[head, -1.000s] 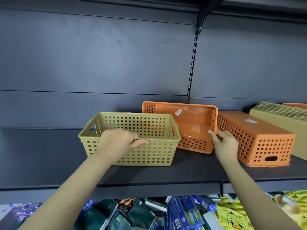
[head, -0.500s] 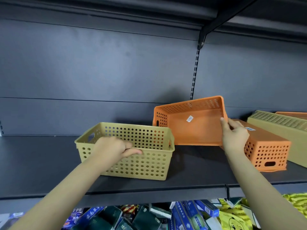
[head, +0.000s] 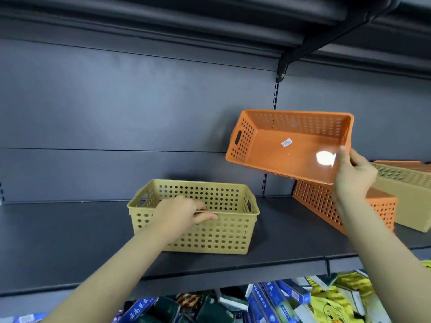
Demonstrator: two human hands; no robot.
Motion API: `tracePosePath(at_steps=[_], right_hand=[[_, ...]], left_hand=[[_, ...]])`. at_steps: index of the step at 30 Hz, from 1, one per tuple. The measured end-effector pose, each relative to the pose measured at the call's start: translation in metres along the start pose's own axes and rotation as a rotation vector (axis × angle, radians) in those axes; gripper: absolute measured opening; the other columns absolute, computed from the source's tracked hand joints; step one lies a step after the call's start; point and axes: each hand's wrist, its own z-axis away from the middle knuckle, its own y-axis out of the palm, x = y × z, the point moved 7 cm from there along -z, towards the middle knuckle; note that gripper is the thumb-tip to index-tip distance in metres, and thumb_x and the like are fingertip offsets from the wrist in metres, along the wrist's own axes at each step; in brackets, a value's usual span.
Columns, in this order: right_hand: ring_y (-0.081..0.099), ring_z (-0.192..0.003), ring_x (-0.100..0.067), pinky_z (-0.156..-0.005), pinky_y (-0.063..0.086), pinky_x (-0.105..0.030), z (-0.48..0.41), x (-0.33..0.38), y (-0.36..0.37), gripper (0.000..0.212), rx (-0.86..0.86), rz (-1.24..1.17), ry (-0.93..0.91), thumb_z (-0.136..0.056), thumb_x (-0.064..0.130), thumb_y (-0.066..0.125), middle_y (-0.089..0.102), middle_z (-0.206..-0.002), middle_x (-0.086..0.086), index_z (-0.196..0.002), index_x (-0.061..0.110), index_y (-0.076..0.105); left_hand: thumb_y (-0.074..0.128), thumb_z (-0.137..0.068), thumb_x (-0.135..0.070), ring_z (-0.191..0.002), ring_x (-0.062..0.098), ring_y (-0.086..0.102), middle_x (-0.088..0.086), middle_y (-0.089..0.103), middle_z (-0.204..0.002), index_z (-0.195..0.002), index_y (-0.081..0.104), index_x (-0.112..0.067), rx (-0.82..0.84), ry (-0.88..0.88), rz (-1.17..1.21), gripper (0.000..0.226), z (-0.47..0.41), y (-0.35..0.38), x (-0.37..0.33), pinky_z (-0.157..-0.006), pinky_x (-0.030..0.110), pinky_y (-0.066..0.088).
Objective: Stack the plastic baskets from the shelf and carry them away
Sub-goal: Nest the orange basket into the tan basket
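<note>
Packaged goods (head: 268, 301) sit below and in front of the yellow basket (head: 221, 236); anything dropped lands there. The yellow basket stands upright on the shelf (head: 70, 241), not far from its front lip. Left grip (head: 184, 214) is clenched on its near rim, fingers curled over the top and thumb along the outside. Risk: a one-sided pull tips it or drags it off the lip. Up and right of the yellow basket, right grip (head: 354, 176) grasps the orange basket (head: 291, 150) by its right end only, in the air, tilted with its opening toward the camera. Risk: the end-only hold lets it twist or slip on the way over. It looks longer and shallower than the yellow basket, so it may catch on the rim or sit cocked instead of nesting. Right of the yellow basket and further back lies an overturned orange basket (head: 326, 201); whether the held one touches it, cannot tell. A low swing could clip it. Beyond that, an overturned tan basket (head: 410, 194).
</note>
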Motion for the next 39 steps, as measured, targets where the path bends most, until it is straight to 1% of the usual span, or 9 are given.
tracePosePath(at_steps=[3,7,10,13,17,21,24,28,39], right_hand=[[0.070,-0.101,-0.020,-0.095,0.055,-0.047,0.008,0.007,0.012,0.018,0.035,-0.119,0.102,-0.092,0.030,0.065,0.075,-0.103,-0.003,-0.080,0.024,0.079],[0.066,-0.088,-0.025,-0.091,0.055,-0.049,0.032,0.021,0.039,0.035,0.140,-0.260,0.215,-0.095,0.019,0.064,0.071,-0.087,-0.007,-0.063,0.017,0.076],[0.071,-0.067,-0.012,-0.072,0.060,-0.037,0.053,0.032,0.062,0.026,0.200,-0.299,0.273,-0.094,0.018,0.067,0.074,-0.065,0.006,-0.069,0.015,0.074],[0.070,-0.055,-0.007,-0.057,0.060,-0.027,0.071,0.040,0.085,0.011,0.292,-0.290,0.340,-0.092,0.020,0.068,0.074,-0.063,0.006,-0.083,0.013,0.071],[0.067,-0.060,-0.011,-0.067,0.056,-0.030,0.086,0.042,0.106,0.015,0.382,-0.163,0.427,-0.086,0.026,0.075,0.073,-0.084,-0.001,-0.089,0.011,0.072],[0.054,-0.061,-0.015,-0.068,0.050,-0.028,0.108,0.039,0.119,0.012,0.480,-0.039,0.488,-0.091,0.019,0.070,0.061,-0.074,-0.003,-0.083,0.010,0.066],[0.058,-0.068,-0.015,-0.080,0.052,-0.032,0.120,0.037,0.124,0.014,0.520,-0.087,0.504,-0.095,0.020,0.063,0.061,-0.074,-0.005,-0.086,0.009,0.064],[0.061,-0.080,-0.014,-0.093,0.049,-0.033,0.129,0.026,0.129,0.019,0.585,-0.063,0.539,-0.099,0.028,0.056,0.065,-0.079,-0.002,-0.097,0.012,0.066],[0.055,-0.085,-0.020,-0.077,0.042,-0.029,0.113,-0.020,0.125,0.033,0.626,0.173,0.528,-0.103,0.041,0.043,0.061,-0.075,-0.002,-0.087,0.017,0.061]], left_hand=[[0.045,-0.072,-0.080,-0.115,0.010,0.062,-0.011,0.060,-0.137,-0.144,0.044,-0.032,0.007,-0.093,0.312,0.087,0.001,-0.007,0.007,-0.095,0.032,0.053],[0.072,-0.079,-0.056,-0.150,0.014,0.025,-0.003,0.016,-0.167,-0.159,0.010,-0.028,-0.209,-0.248,0.813,0.105,0.002,-0.028,0.038,-0.120,0.038,0.026],[0.068,-0.074,-0.069,-0.147,0.015,0.035,-0.012,0.010,-0.168,-0.158,-0.002,-0.040,-0.237,-0.276,0.939,0.113,0.002,-0.040,0.065,-0.119,0.039,0.029],[0.069,-0.088,-0.046,-0.137,-0.005,0.042,-0.030,0.041,-0.149,-0.156,0.019,-0.035,-0.354,-0.140,1.072,0.085,0.011,-0.061,0.078,-0.109,0.026,0.034],[0.067,-0.090,-0.039,-0.121,0.003,0.059,-0.017,0.064,-0.126,-0.137,0.048,-0.029,-0.475,-0.231,1.143,0.052,0.032,-0.072,0.105,-0.105,0.032,0.046],[0.065,-0.093,-0.036,-0.109,0.007,0.061,-0.010,0.064,-0.117,-0.120,0.054,-0.037,-0.516,-0.330,1.053,0.029,0.050,-0.074,0.123,-0.094,0.030,0.051],[0.065,-0.089,-0.047,-0.112,0.010,0.061,-0.006,0.064,-0.122,-0.122,0.055,-0.037,-0.479,-0.350,1.012,0.035,0.056,-0.066,0.132,-0.093,0.033,0.051],[0.065,-0.091,-0.042,-0.111,0.003,0.061,-0.009,0.066,-0.122,-0.122,0.055,-0.040,-0.396,-0.316,1.043,0.032,0.059,-0.051,0.128,-0.084,0.019,0.049],[0.059,-0.079,-0.072,-0.127,0.012,0.053,-0.016,0.062,-0.128,-0.131,0.050,-0.049,-0.234,-0.305,0.979,0.057,0.053,-0.022,0.126,-0.105,0.050,0.045]])
